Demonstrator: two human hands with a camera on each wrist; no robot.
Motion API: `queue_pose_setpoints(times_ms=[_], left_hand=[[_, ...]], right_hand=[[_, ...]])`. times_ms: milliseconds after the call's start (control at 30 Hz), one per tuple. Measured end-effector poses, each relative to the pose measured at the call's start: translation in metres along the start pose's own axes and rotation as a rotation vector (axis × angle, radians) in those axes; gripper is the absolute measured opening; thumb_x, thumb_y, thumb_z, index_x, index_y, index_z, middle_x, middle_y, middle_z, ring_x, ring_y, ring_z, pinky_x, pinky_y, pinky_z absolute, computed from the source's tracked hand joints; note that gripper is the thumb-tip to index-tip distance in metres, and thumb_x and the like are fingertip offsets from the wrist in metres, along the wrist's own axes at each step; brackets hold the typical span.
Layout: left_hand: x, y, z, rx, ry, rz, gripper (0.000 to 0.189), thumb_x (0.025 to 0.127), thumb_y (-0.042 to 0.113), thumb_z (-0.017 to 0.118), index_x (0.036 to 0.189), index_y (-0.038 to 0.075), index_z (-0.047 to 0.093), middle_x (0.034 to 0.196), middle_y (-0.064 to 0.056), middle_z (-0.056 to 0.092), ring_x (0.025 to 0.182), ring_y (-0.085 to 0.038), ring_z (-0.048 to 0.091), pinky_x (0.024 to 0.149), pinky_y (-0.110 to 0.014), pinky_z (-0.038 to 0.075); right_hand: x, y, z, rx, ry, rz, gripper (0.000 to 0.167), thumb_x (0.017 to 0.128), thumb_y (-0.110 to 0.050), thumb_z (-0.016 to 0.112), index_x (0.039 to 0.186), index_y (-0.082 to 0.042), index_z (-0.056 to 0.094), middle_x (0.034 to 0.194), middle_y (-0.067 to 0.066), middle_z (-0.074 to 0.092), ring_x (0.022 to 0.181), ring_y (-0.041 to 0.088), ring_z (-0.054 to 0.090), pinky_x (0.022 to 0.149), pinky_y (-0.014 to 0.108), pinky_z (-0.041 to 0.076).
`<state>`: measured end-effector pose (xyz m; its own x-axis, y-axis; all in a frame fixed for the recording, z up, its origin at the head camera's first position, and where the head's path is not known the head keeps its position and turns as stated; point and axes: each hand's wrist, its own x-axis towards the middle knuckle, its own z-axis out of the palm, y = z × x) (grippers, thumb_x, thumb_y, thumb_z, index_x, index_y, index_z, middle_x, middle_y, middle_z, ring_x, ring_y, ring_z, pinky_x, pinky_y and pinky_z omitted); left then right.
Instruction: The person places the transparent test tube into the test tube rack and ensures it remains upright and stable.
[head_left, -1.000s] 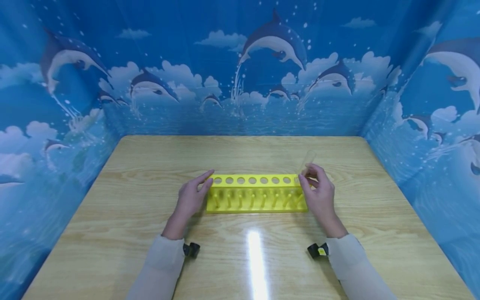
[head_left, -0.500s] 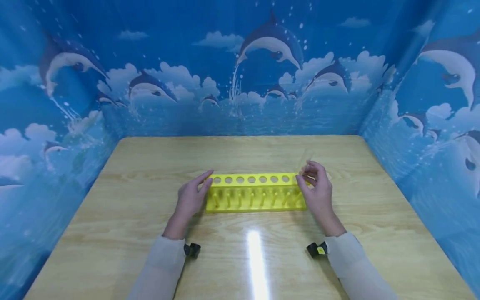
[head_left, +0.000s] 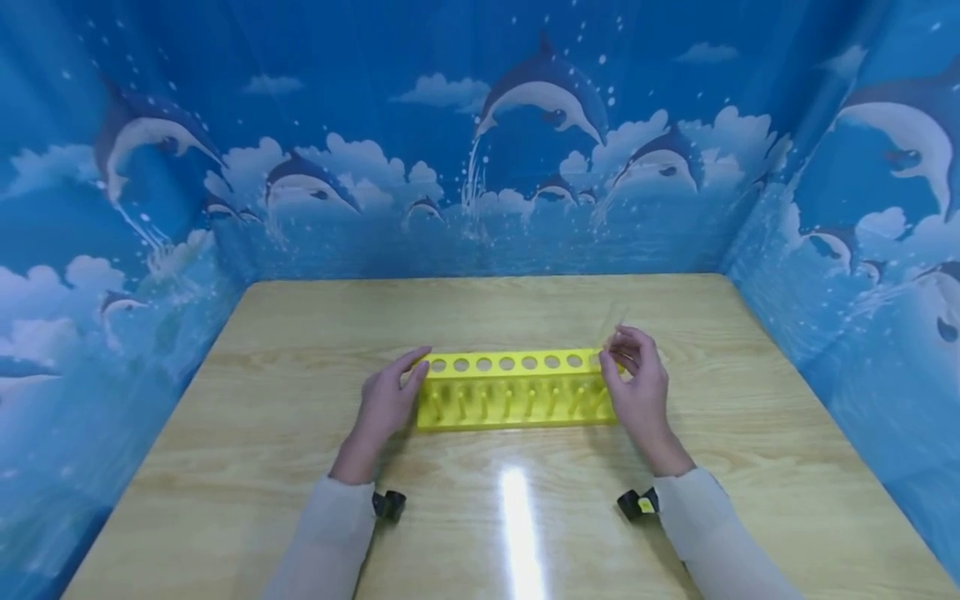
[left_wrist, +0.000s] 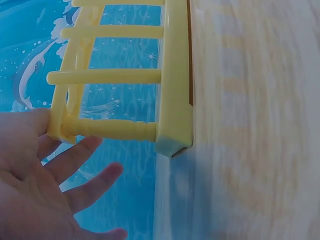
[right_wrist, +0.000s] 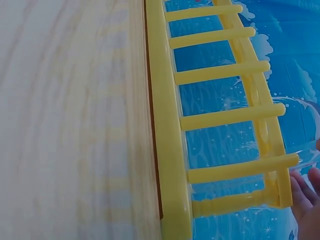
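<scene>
A yellow test tube rack [head_left: 517, 377] stands on the table, with a row of round holes in its top plate and a row of pegs below. My left hand [head_left: 386, 404] grips the left end of the top plate between thumb and forefinger; in the left wrist view the other fingers of this hand [left_wrist: 30, 175] are spread. At the rack's right end, my right hand [head_left: 641, 392] pinches a clear test tube [head_left: 616, 318], which leans at the last hole. The tube is faint, and its lower part is hidden by the fingers. The right wrist view catches only part of this hand [right_wrist: 305, 202].
The rack is on a light wood-grain table [head_left: 337, 533], with a bright light reflection in front of it. A blue curtain [head_left: 450, 237] printed with dolphins encloses the back and both sides. Grey sleeves [head_left: 326, 525] and small black wrist cameras [head_left: 637, 504] show near the front.
The head view shifts slightly. Both hands stay at the rack's two ends, and the test tube remains pinched in my right hand with little visible movement.
</scene>
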<state>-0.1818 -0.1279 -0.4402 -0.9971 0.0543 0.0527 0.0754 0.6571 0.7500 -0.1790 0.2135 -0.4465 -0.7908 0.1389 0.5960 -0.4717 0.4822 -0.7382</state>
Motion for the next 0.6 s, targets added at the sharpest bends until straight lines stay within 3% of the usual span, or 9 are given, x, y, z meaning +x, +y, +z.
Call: queue_pose_setpoints(times_ms=[167, 300, 433, 600], left_hand=[[-0.0011, -0.0021, 0.0007, -0.015, 0.038, 0.026, 0.047, 0.105, 0.04, 0.038, 0.148, 0.021, 0.041, 0.142, -0.016, 0.051, 0.129, -0.039, 0.047, 0.107, -0.059, 0.031], [-0.0019, -0.0019, -0.0009, 0.019, 0.086, 0.021, 0.052, 0.106, 0.047, 0.027, 0.152, 0.023, 0.033, 0.151, -0.015, 0.039, 0.139, -0.041, 0.031, 0.11, -0.064, 0.017], [-0.0027, -0.0021, -0.0036, 0.1, 0.088, 0.004, 0.059, 0.104, 0.055, 0.019, 0.153, 0.025, 0.03, 0.159, -0.015, 0.023, 0.144, -0.044, 0.014, 0.107, -0.071, 0.01], [-0.0036, -0.0025, -0.0087, 0.159, 0.084, -0.011, 0.061, 0.102, 0.057, 0.017, 0.155, 0.026, 0.025, 0.161, -0.014, 0.016, 0.144, -0.046, 0.008, 0.105, -0.074, 0.009]], right_hand=[[0.0007, 0.0031, 0.0, 0.068, 0.055, -0.046, 0.037, 0.092, 0.01, 0.057, 0.128, 0.008, 0.048, 0.118, 0.022, 0.057, 0.113, 0.036, 0.056, 0.099, 0.027, 0.045], [0.0037, 0.003, -0.0017, 0.022, 0.038, -0.024, 0.037, 0.097, 0.002, 0.053, 0.134, 0.005, 0.046, 0.129, 0.02, 0.055, 0.124, 0.033, 0.05, 0.108, 0.03, 0.037], [0.0057, 0.0017, -0.0044, -0.048, -0.011, 0.063, 0.042, 0.102, -0.011, 0.048, 0.142, 0.0, 0.042, 0.142, 0.016, 0.049, 0.135, 0.029, 0.041, 0.113, 0.04, 0.03], [0.0066, 0.0019, -0.0087, -0.082, -0.138, 0.198, 0.051, 0.106, -0.028, 0.039, 0.15, -0.005, 0.031, 0.155, 0.015, 0.032, 0.143, 0.032, 0.025, 0.114, 0.054, 0.022]])
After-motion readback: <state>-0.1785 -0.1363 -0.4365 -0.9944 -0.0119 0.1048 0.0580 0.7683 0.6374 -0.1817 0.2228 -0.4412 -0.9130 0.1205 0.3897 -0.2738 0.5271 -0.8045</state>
